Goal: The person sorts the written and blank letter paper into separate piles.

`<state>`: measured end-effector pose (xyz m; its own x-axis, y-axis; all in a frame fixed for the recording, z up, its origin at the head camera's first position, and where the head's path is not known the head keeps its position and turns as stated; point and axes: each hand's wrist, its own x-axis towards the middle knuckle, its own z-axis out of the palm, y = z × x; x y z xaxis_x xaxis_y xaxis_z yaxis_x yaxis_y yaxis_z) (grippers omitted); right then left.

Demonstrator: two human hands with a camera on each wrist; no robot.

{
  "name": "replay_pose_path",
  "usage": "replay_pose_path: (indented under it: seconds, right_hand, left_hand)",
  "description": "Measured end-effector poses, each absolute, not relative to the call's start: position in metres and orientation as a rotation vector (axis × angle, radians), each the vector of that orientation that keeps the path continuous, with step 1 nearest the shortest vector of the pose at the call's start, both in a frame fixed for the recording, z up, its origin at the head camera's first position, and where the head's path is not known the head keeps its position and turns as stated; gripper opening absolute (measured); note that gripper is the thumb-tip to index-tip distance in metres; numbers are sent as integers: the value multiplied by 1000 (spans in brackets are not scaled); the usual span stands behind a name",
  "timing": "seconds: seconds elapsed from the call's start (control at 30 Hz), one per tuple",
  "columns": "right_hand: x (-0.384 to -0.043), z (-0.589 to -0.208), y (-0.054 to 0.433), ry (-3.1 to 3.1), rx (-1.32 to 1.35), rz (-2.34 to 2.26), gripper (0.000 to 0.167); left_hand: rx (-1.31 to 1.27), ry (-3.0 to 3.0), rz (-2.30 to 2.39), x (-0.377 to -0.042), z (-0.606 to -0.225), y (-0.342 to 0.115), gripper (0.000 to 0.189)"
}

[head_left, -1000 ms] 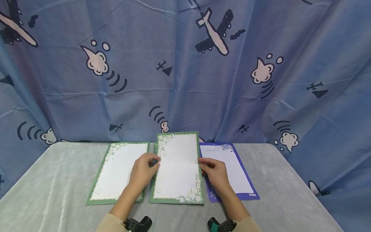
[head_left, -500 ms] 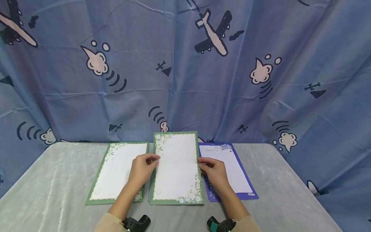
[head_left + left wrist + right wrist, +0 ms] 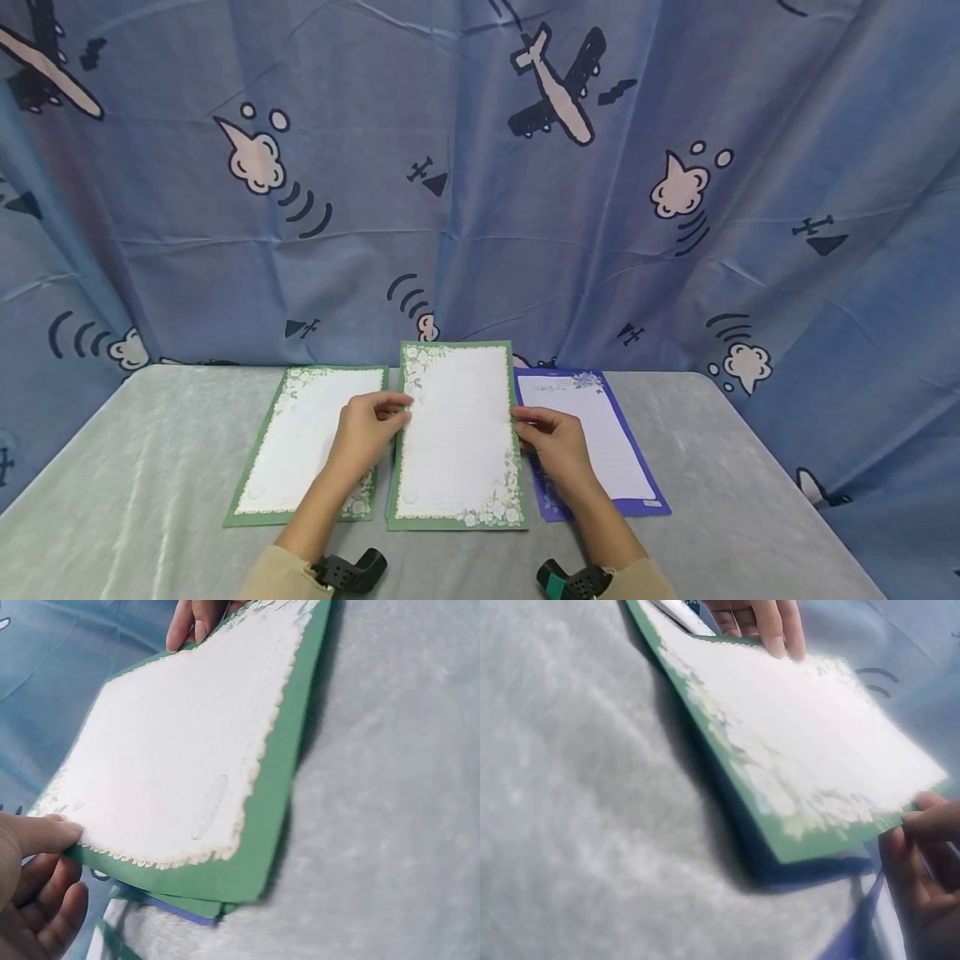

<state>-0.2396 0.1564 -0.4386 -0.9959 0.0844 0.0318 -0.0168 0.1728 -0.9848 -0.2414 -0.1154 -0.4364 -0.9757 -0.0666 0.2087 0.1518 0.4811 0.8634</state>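
Middle green sheet [image 3: 459, 437] edging leftward between two pinching hands

Since the frame of a second ago, its far end is sitting slightly further left, and the green strip that was peeking out past its upper left edge is hardly showing now. Judging by that, the person is evening up the sheet over those beneath it, with the alignment looking close but perhaps not finished.

Behind everything, a blue printed curtain [image 3: 360, 275] is hanging down to the back of the grey worktop [image 3: 720, 500]. On that worktop, the middle green sheet is occupying the centre, its far end overlapping the curtain in the head view; shadows in the wrist views are suggesting that it is raised a little. A left green sheet [image 3: 300, 442] is lying just beside it, and a purple-bordered sheet [image 3: 607, 433] is lying on the other side, partly behind the right hand [image 3: 561, 443].

That hand's grip is pinching the middle sheet's right edge; the left hand [image 3: 367, 425] is pinching the opposite edge, its thumb pressing on top.

Smallest of all, a purple edge [image 3: 196, 916] is poking out underneath, so the layers are not quite matching there.
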Motion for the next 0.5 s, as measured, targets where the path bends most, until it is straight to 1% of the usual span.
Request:
replay_pose_path:
  seconds: [0.5]
  right_hand:
    - [-228,-406,150,-2343,-5,1998,29]
  left_hand:
    - [-117,-2531,-1546,-234,-401,-130,27]
